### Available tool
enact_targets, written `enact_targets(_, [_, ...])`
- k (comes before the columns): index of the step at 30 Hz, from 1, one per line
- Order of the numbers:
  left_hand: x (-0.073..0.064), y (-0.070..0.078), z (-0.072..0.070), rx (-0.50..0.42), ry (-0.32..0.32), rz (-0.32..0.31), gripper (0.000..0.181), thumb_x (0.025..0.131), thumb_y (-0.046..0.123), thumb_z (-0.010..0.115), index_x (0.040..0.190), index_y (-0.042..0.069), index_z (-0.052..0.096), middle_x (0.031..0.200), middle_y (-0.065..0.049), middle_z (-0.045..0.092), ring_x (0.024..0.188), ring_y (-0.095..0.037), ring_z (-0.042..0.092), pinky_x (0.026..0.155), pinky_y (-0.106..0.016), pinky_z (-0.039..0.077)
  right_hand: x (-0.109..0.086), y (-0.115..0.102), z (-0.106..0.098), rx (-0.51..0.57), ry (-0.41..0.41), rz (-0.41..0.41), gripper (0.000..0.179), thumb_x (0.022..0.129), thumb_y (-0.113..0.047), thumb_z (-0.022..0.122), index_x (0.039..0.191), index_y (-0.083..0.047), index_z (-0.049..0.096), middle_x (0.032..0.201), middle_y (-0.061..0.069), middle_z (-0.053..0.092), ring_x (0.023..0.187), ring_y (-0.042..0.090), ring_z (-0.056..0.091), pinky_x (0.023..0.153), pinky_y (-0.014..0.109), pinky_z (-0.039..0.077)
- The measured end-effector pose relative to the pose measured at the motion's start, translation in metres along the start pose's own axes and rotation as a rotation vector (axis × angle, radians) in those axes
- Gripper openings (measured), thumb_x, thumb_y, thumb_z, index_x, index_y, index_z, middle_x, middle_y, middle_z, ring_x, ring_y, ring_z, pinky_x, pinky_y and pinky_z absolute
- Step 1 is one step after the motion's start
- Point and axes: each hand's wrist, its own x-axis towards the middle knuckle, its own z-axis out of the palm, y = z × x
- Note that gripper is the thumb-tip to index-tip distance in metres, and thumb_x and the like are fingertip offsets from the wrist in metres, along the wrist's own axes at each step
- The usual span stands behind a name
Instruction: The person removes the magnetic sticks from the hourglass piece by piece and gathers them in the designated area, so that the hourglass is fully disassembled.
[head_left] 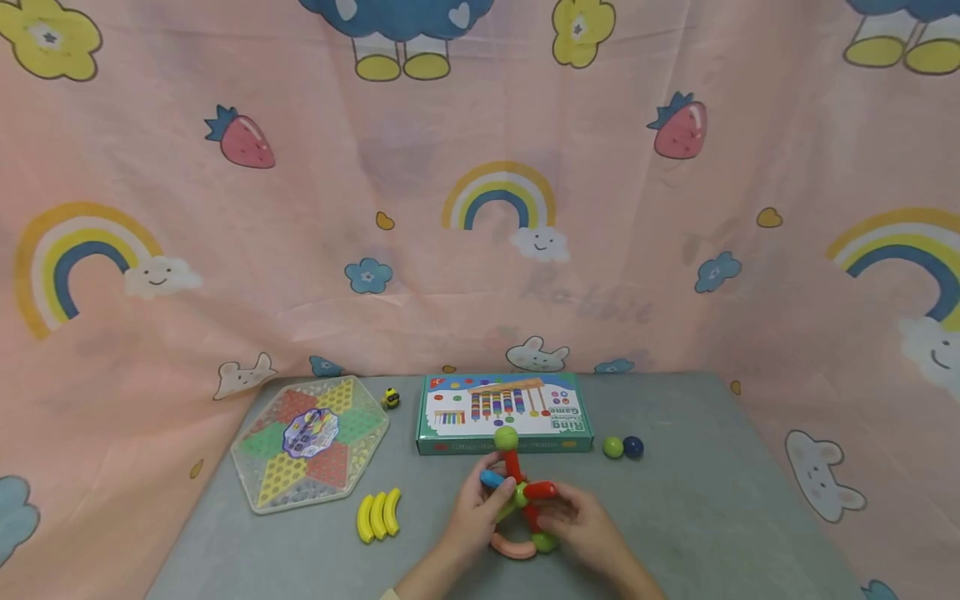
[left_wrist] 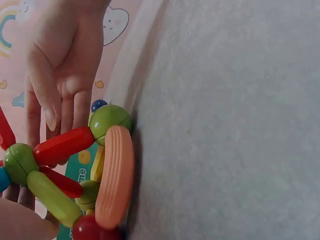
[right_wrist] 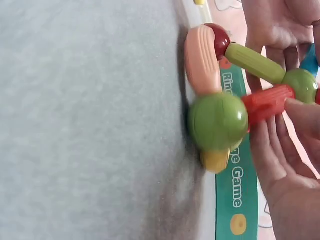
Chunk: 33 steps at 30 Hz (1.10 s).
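Note:
A toy figure of coloured rods and balls, which look like magnetic building pieces, stands on the table. A green ball point(left_wrist: 21, 164) at its middle joins red, blue and light green rods; a salmon curved rod point(head_left: 513, 547) lies at its base. A green ball point(head_left: 506, 437) tops the upright red rod. My left hand point(head_left: 474, 510) grips the figure around the blue rod point(head_left: 492, 478), thumb near the middle ball. My right hand point(head_left: 588, 529) holds a red rod point(right_wrist: 270, 103) between its thumb and the fingers behind it. A dark red ball point(left_wrist: 95, 230) sits at the curved rod's end.
Behind the hands lies a ring game box point(head_left: 504, 417). To its right are a green ball point(head_left: 613, 447) and a dark blue ball point(head_left: 633, 447). At left are a hexagonal game board point(head_left: 270, 437), a bee figure point(head_left: 391, 398) and yellow curved rods point(head_left: 378, 517).

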Motion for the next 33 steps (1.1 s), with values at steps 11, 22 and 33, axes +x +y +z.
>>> enact_targets(11, [0.006,0.007,-0.002,0.072,-0.009,-0.015,0.037,0.101,0.030,0.062,0.130,0.009,0.055,0.123,-0.021,0.064,0.110,-0.020,0.066,0.093,-0.024,0.054,-0.002,-0.008,-0.015,-0.102,0.202,0.043,0.042,0.097,-0.029,0.068,0.129,-0.003,0.063,0.121,0.013,0.071,0.106,0.018,0.068,0.086,0.026,0.055])
enact_targets(22, [0.012,0.015,-0.010,0.290,-0.082,0.029,0.029,0.100,0.032,0.064,0.122,0.014,0.063,0.105,-0.004,0.068,0.094,-0.015,0.062,0.082,-0.025,0.053,-0.002,-0.066,-0.015,-0.251,0.413,-0.129,0.035,0.095,-0.034,0.071,0.124,-0.015,0.067,0.119,0.003,0.070,0.101,0.016,0.067,0.084,0.023,0.056])
enact_targets(33, [0.015,0.014,-0.012,0.335,-0.116,0.057,0.029,0.102,0.032,0.061,0.125,0.014,0.063,0.106,-0.003,0.068,0.095,-0.013,0.063,0.088,-0.028,0.051,0.017,-0.094,-0.011,-0.571,0.217,-0.330,0.040,0.091,-0.023,0.076,0.130,-0.018,0.067,0.123,0.003,0.069,0.099,0.019,0.067,0.079,0.028,0.058])
